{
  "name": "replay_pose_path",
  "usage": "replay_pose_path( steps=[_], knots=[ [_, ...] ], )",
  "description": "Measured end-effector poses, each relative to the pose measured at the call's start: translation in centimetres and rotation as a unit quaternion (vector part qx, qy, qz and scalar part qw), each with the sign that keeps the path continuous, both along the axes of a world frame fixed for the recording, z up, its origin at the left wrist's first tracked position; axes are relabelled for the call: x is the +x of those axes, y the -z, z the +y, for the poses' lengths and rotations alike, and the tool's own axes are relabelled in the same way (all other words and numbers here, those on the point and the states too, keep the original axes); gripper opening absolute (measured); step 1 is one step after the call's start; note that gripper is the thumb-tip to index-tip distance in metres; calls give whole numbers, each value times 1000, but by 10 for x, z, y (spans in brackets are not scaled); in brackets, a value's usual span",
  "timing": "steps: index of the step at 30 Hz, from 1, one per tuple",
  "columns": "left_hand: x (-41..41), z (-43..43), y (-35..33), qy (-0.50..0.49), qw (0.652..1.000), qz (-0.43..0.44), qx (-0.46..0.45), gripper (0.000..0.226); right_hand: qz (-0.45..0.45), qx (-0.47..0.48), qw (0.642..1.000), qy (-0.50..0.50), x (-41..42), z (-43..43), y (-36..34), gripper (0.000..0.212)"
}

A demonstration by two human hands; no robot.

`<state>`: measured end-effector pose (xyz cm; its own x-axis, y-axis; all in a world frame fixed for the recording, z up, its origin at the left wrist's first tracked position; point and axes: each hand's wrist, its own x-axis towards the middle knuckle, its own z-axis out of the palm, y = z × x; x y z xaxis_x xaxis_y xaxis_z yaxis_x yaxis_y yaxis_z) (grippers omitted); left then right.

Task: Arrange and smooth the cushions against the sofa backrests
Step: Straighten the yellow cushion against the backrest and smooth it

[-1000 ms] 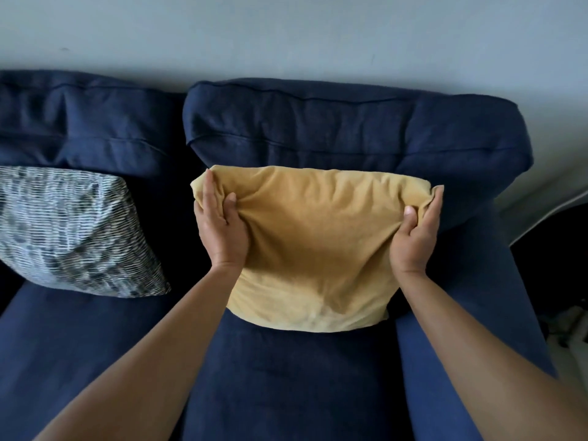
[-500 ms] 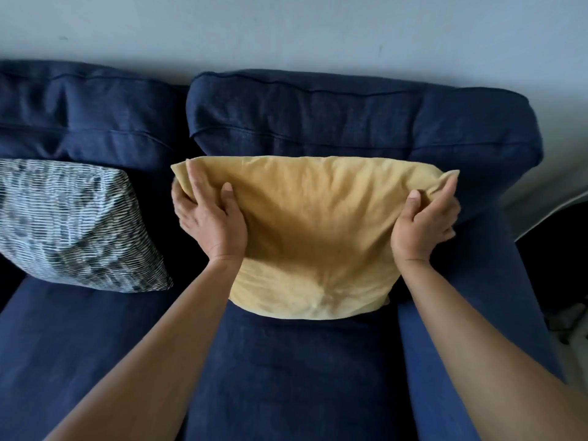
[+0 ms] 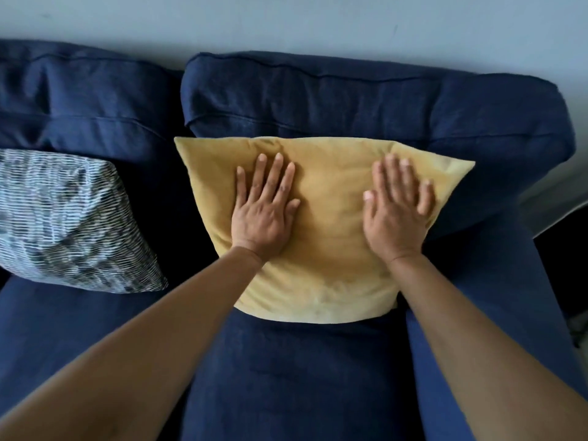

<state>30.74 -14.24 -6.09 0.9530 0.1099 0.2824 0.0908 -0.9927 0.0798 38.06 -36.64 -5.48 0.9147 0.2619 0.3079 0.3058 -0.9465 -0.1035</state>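
Mustard-yellow cushion (image 3: 321, 237) leans toward twelve o'clock on the navy backrest (image 3: 350, 100), long axis nine-to-three, under left hand (image 3: 262, 214) and right hand (image 3: 394, 211), each grip spread flat.

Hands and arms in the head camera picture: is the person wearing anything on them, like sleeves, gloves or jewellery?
Nothing shows. The left hand and right hand are bare, with no gloves, rings or watch visible. Both forearms are uncovered to the picture's edge, no sleeve in sight. The fingernails look short and unpainted.

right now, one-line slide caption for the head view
Both hands, left hand and right hand, press flat on yellow cushion against navy backrest.
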Motion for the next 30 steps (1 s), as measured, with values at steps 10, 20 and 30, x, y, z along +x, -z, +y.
replay_pose_path(
  steps=[10,20,30],
  knots=[
    [24,-1,4,-24,999,23,16,62,-116,-54,972,-197,-75,78,38,69],
    [-15,-35,16,17,981,-189,-41,57,-74,-65,993,-59,-31,3,91,68],
    [-54,-6,87,21,996,-64,62,62,-115,-98,987,-45,-35,-44,89,62]
  ],
)
